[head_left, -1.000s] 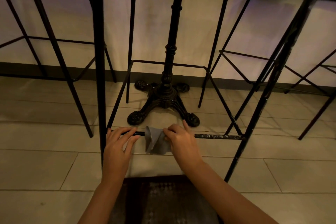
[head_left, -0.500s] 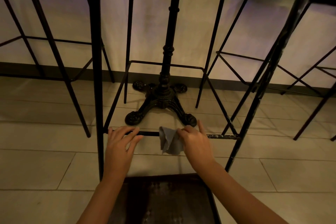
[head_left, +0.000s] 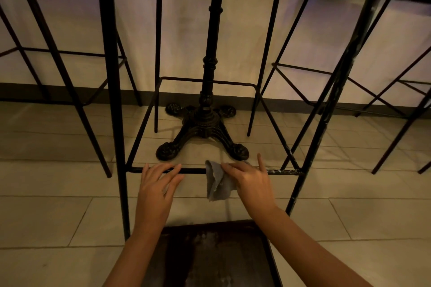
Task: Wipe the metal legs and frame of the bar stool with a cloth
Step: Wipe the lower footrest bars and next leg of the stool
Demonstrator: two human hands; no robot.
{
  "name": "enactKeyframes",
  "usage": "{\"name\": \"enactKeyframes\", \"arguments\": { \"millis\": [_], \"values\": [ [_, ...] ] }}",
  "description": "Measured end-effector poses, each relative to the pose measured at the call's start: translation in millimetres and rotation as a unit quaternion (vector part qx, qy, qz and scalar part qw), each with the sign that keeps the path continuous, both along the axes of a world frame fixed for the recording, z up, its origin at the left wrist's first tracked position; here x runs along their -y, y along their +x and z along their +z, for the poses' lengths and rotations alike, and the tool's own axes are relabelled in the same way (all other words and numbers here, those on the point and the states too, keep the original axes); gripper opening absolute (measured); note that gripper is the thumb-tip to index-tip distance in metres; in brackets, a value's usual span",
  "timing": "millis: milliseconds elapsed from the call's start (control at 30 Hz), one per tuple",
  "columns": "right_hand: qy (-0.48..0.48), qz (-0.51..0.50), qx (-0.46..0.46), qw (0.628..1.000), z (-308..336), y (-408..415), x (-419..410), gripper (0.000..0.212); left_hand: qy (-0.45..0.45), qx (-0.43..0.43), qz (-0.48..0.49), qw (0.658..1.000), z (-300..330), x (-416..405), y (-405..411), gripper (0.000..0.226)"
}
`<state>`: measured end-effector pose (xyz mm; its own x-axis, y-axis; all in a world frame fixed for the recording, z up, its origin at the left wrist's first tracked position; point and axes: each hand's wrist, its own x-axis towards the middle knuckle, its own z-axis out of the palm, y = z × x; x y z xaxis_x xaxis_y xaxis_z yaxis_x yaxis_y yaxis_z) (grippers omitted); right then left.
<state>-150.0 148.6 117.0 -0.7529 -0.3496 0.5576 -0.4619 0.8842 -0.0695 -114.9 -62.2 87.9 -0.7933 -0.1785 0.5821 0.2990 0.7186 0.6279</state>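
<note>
Down low by the floor, the left hand (head_left: 156,184) is resting on the near footrest bar (head_left: 193,171) of the bar stool (head_left: 114,91), fingers spread flat and loose over it, gripping nothing. Just to its right, the grey cloth (head_left: 218,183) is hanging over that same bar, and the right hand (head_left: 250,182) is pinching it against the metal, forefinger sticking up. Beyond the bar, the ornate black table base (head_left: 202,133) is standing on the pale tiled floor (head_left: 46,216). Farther right, the bar is showing pale specks.

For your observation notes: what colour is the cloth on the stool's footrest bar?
Grey cloth, seen best in the head view.
</note>
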Motion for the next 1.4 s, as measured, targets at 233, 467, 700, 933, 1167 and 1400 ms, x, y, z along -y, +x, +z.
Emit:
{"name": "enactKeyframes", "arguments": {
  "millis": [233, 467, 700, 933, 1167, 1400],
  "values": [
    [0.002, -0.010, 0.023, 1.000, 5, 2, 18, 0.042, 0.012, -0.002, 0.026, 1.000, -1, -7, -2, 0.040],
    [0.045, -0.035, -0.019, 0.998, 8, 6, -8, 0.041, 0.000, -0.007, 0.030, 1.000, 2, -10, -1, 0.047],
    [0.038, -0.055, -0.012, 0.998, 9, 4, -22, 0.045, -0.002, 0.001, 0.032, 0.999, 2, -13, -2, 0.063],
    [0.025, -0.028, -0.011, 0.999, 8, 4, 0, 0.041, -0.001, 0.016, 0.025, 1.000, 4, -19, -4, 0.065],
    [0.035, -0.046, -0.002, 0.998, 8, 3, -17, 0.045, -0.011, 0.012, -0.002, 1.000, 9, -31, -8, 0.065],
    [0.030, -0.069, 0.008, 0.997, 10, 4, -19, 0.042, -0.008, 0.010, 0.006, 1.000, 4, -35, -11, 0.063]
  ]
}}
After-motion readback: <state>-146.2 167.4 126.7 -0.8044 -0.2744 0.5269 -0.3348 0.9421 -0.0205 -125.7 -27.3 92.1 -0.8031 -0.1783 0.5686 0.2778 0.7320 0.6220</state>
